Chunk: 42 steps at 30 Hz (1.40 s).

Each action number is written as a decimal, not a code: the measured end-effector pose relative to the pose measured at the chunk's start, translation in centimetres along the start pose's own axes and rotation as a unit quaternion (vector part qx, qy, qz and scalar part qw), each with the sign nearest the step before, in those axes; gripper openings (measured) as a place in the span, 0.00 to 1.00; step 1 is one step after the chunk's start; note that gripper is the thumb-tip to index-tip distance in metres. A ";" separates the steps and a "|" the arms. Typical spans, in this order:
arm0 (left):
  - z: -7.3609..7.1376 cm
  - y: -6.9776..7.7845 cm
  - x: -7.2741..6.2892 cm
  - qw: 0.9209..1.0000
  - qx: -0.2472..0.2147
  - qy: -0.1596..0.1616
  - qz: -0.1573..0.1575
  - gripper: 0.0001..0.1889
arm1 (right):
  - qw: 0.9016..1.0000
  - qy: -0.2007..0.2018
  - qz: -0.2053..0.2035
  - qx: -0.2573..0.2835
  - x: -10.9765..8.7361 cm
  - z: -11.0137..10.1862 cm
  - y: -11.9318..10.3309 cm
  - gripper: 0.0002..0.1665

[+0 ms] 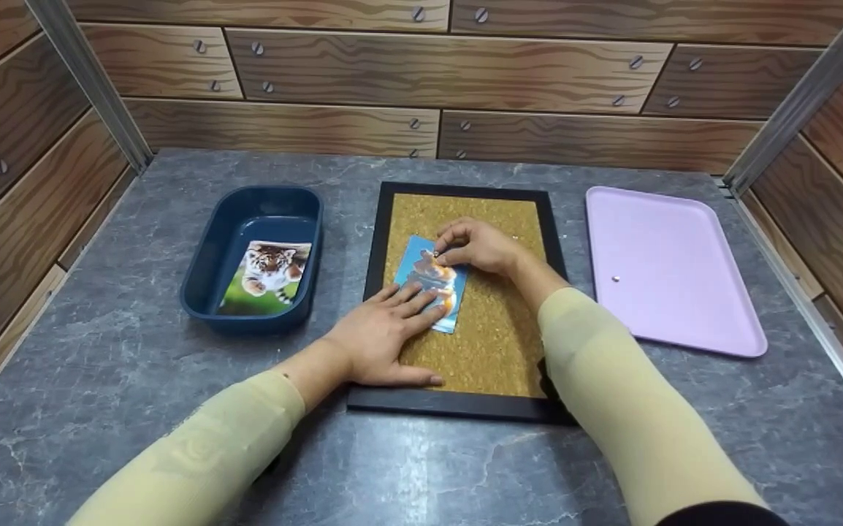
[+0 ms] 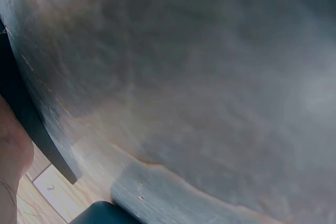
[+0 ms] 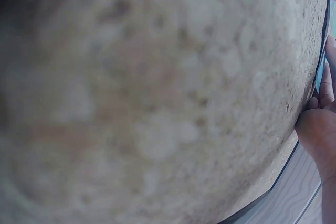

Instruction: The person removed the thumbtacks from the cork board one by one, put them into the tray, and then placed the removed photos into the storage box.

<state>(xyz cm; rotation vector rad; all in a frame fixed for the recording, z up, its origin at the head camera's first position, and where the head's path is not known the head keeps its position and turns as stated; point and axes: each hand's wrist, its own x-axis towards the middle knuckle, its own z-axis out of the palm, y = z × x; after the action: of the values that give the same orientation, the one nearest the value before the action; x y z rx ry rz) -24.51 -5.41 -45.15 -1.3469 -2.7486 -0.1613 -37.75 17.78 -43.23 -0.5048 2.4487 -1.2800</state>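
Observation:
A picture card (image 1: 413,256) with blue and orange colours lies slanted on a black-framed cork board (image 1: 494,343) in the head view. My left hand (image 1: 378,337) rests with spread, straight fingers over the card's lower left part, its thumb on the cork. At the card's upper right, my right hand (image 1: 483,247) pinches a small metallic thumbtack (image 1: 436,253) between thumb and fingers. Whether its point has gone into the card cannot be seen. In the right wrist view, part of the right hand (image 3: 317,129) shows at the right edge. The left wrist view catches only skin at its edge.
Left of the board stands a dark blue bin (image 1: 199,292) holding a tiger cub picture (image 1: 272,270). A lilac tray (image 1: 677,256) to the right carries a small shiny tack (image 1: 616,278). Another small bright spot (image 1: 515,237) shows on the upper cork. Wood-patterned walls (image 1: 429,69) enclose the table.

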 end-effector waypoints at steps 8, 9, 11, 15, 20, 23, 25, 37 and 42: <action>0.0 0.0 -0.1 1.000 -0.001 -0.001 -0.002 0.53 | 1.000 0.004 0.008 -0.004 0.0 -0.1 0.1 0.13; 0.0 0.0 -0.1 1.000 -0.002 -0.001 -0.002 0.53 | 1.000 0.004 0.008 -0.005 0.0 -0.1 0.1 0.13; 0.1 0.0 -0.1 1.000 -0.003 0.000 -0.003 0.54 | 1.000 0.004 0.008 -0.005 0.1 -0.1 0.1 0.13; 0.1 0.0 -0.1 1.000 -0.003 0.002 -0.002 0.54 | 1.000 0.005 0.006 -0.009 0.1 0.0 0.1 0.13; 0.1 -0.1 -0.1 1.000 -0.002 0.000 -0.003 0.54 | 1.000 0.004 0.006 -0.010 0.0 -0.1 0.0 0.12; 0.0 0.0 0.0 1.000 -0.002 -0.004 -0.005 0.53 | 1.000 0.002 0.005 -0.002 -0.1 -0.1 -0.1 0.12; 0.0 0.0 -0.1 1.000 -0.003 -0.005 -0.006 0.53 | 1.000 0.003 0.001 -0.006 -0.1 -0.1 -0.2 0.12; -0.2 0.0 -0.1 1.000 -0.008 -0.012 -0.008 0.54 | 1.000 0.004 0.001 -0.004 -0.1 -0.2 -0.2 0.13; -0.1 0.0 0.0 1.000 -0.005 -0.009 -0.006 0.54 | 1.000 -0.001 0.005 -0.004 -0.1 -0.3 -0.1 0.13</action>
<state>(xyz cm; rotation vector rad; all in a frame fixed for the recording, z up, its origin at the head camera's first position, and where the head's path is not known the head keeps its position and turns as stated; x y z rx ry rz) -24.50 -5.42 -45.08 -1.3416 -2.7756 -0.1656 -37.82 18.02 -42.99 -0.4942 2.4530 -1.2653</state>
